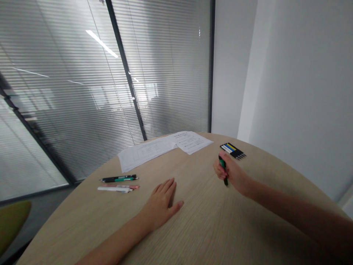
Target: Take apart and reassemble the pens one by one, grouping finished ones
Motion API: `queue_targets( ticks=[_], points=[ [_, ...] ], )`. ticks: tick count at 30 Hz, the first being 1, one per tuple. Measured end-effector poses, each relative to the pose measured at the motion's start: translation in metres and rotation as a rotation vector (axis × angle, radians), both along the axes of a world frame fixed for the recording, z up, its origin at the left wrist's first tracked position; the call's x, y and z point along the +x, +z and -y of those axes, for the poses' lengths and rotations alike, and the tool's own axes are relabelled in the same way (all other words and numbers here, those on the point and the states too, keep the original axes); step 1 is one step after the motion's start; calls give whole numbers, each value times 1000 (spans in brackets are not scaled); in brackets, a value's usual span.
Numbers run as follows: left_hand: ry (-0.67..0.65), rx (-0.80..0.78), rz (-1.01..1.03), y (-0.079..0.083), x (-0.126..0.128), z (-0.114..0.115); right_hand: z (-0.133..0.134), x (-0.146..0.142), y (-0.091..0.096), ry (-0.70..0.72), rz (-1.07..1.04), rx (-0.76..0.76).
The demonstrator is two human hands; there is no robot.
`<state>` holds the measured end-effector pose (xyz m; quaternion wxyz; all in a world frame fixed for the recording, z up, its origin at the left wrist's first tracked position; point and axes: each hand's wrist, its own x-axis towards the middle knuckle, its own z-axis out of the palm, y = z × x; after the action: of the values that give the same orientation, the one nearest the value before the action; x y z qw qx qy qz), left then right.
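Note:
My left hand (pixel 157 207) lies palm down on the round wooden table (pixel 198 221), fingers stretched out and holding nothing. My right hand (pixel 230 171) is raised a little over the table's right half, its fingers wrapped round a green and black pen (pixel 222 162) held roughly upright. Its black lower end points down; whether it touches the wood I cannot tell. Just beyond that hand is a flat black case (pixel 233 150) with white, blue and yellow sticks in it and several silvery ends sticking out.
Left of my left hand lie black and green pens (pixel 119 179), with white and pink pens (pixel 118 188) nearer me. Printed paper sheets (pixel 150 150) spread along the far edge. Behind stands a glass partition with blinds (pixel 171 73); a white wall (pixel 300 81) rises at right.

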<state>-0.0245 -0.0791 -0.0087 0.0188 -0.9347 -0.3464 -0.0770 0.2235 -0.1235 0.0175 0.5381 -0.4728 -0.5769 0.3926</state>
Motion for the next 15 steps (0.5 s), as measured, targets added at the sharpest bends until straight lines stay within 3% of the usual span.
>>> queue_targets(
  ticks=[2, 5, 15],
  points=[
    [5, -8, -10, 0, 0, 0, -1, 5, 10, 78, -235, -94],
    [11, -11, -16, 0, 0, 0, -2, 12, 17, 107, -420, -186],
    [-17, 24, 31, -3, -2, -2, -9, 28, 11, 150, -498, -170]
  ],
)
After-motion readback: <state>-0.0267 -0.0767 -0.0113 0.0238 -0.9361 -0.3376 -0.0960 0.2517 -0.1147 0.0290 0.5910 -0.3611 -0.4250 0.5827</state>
